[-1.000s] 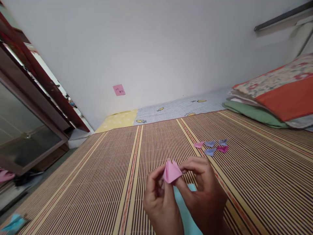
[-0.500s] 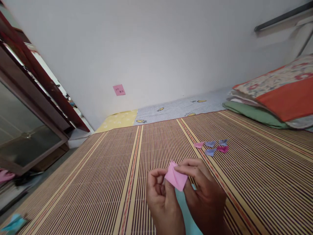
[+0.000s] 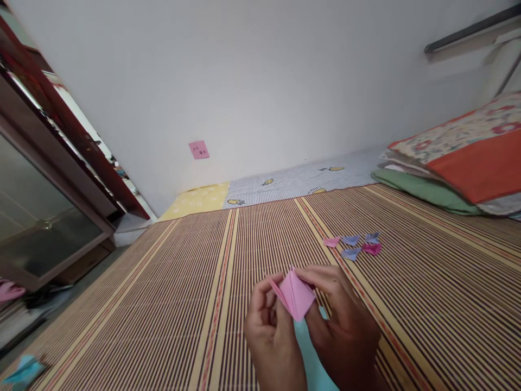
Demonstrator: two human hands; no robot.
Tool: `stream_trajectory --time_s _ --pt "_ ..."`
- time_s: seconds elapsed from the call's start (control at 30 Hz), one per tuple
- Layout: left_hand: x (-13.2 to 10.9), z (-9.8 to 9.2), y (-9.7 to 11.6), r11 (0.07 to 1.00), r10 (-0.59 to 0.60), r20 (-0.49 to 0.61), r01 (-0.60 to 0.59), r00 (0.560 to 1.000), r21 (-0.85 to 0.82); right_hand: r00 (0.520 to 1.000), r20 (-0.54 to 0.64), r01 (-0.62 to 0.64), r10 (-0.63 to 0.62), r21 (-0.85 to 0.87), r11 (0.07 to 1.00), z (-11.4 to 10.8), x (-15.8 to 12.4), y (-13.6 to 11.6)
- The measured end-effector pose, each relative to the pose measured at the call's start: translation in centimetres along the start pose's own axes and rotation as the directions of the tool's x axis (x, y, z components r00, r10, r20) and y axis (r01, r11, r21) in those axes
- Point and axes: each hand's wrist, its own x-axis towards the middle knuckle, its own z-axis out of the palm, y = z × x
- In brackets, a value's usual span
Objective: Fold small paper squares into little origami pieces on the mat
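Between my two hands is a small folded pink paper (image 3: 298, 296), its point facing down toward me. My left hand (image 3: 272, 326) pinches a thin flap standing out at the paper's left side. The fingers and thumb of my right hand (image 3: 340, 317) grip its right side and top. Beyond my hands, small folded papers lie on the striped mat (image 3: 183, 282): a light pink one (image 3: 331, 241), a magenta one (image 3: 372, 248) and several bluish ones (image 3: 350, 253).
Folded bedding (image 3: 468, 163) is stacked at the right. A pink note (image 3: 198, 150) is stuck on the white wall (image 3: 264, 81). Crumpled turquoise paper (image 3: 26, 371) lies at the lower left. Something light turquoise (image 3: 311, 353) shows below my hands. A glass-fronted cabinet (image 3: 44, 217) stands left.
The left flap of the pink paper has swung out to the left with my left fingers, and stands apart from the rest. My right hand has shifted slightly along the paper's right side.
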Motion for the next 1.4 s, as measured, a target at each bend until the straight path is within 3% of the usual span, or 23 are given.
stream_trajectory --time_s 0.2,0.53,0.7,0.8,0.93,1.03,1.1,1.2,1.4 --pt "-0.5 0.4 -0.6 0.976 0.148 0.005 -0.147 0.989 0.160 0.994 -0.084 -0.079 0.071 -0.094 0.992 0.1 -0.1 0.2" --pt "-1.2 1.3 -1.8 0.976 0.206 -0.089 -0.198 0.974 0.092 0.996 -0.069 -0.068 0.064 -0.047 0.997 -0.4 -0.1 0.6" --pt "-1.7 1.4 -2.3 0.940 0.336 -0.153 -0.319 0.929 0.124 0.989 -0.078 -0.123 0.128 0.060 0.991 -0.2 -0.2 0.3" --pt "-2.1 1.7 -2.5 0.938 0.346 -0.175 -0.338 0.922 0.075 0.984 -0.079 -0.152 0.160 0.089 0.984 -0.2 -0.2 0.1" --pt "-2.1 2.0 -2.2 0.973 0.229 -0.157 -0.229 0.961 0.018 0.978 -0.093 -0.176 0.185 0.095 0.980 -0.5 -0.2 0.2" --pt "-1.5 1.8 -1.1 0.995 -0.001 -0.028 -0.002 1.000 -0.096 0.980 -0.074 -0.177 0.183 0.083 0.981 -0.6 -0.1 0.5" --pt "-0.9 1.6 -0.4 0.985 -0.108 0.098 0.120 0.989 -0.121 0.976 -0.077 -0.194 0.202 0.098 0.976 -0.4 -0.1 0.6" --pt "-0.5 1.3 0.3 0.981 -0.141 0.188 0.163 0.972 -0.108 0.974 -0.098 -0.194 0.205 0.110 0.975 -0.1 0.0 0.7" --pt "-0.6 0.3 -0.1 0.977 -0.190 0.151 0.201 0.970 -0.065 0.976 -0.108 -0.188 0.190 0.033 0.982 0.0 -0.1 0.9"
